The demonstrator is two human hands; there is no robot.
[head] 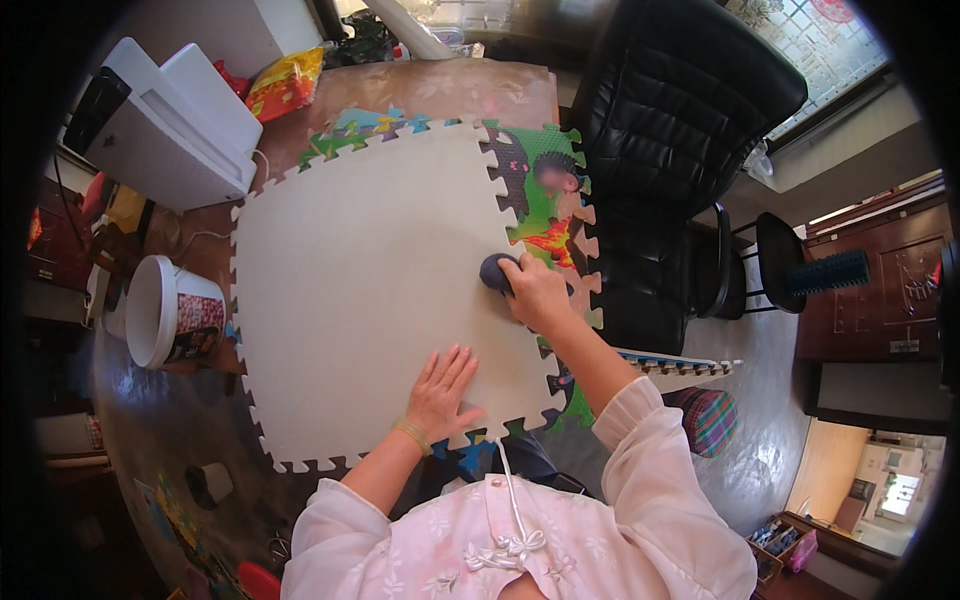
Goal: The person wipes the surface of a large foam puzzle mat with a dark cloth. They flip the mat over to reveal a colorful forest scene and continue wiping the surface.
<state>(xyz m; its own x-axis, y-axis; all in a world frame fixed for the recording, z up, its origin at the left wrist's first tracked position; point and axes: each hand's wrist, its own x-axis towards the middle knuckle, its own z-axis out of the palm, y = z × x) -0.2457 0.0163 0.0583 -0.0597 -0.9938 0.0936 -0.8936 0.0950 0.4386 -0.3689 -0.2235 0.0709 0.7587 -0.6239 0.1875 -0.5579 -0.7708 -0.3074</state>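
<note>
A large foam puzzle mat tile (360, 270) lies with its plain whitish side up on a table in front of me. Its edges are toothed all round. My left hand (444, 394) rests flat on the tile near its front edge, fingers spread and holding nothing. Toward the right edge, my right hand (534, 291) grips a bunched dark cloth (496, 274) and presses it on the tile. More tiles lie underneath; a printed one (544, 172) with green ground and a flame shows beyond the right side.
A black leather chair (645, 180) stands close on the right. A white plastic bucket (154, 311) is at the left, beside a white appliance (172, 127) with a cable. A yellow packet (289, 82) lies at the back. A plaid stool (709, 421) sits on the floor at right.
</note>
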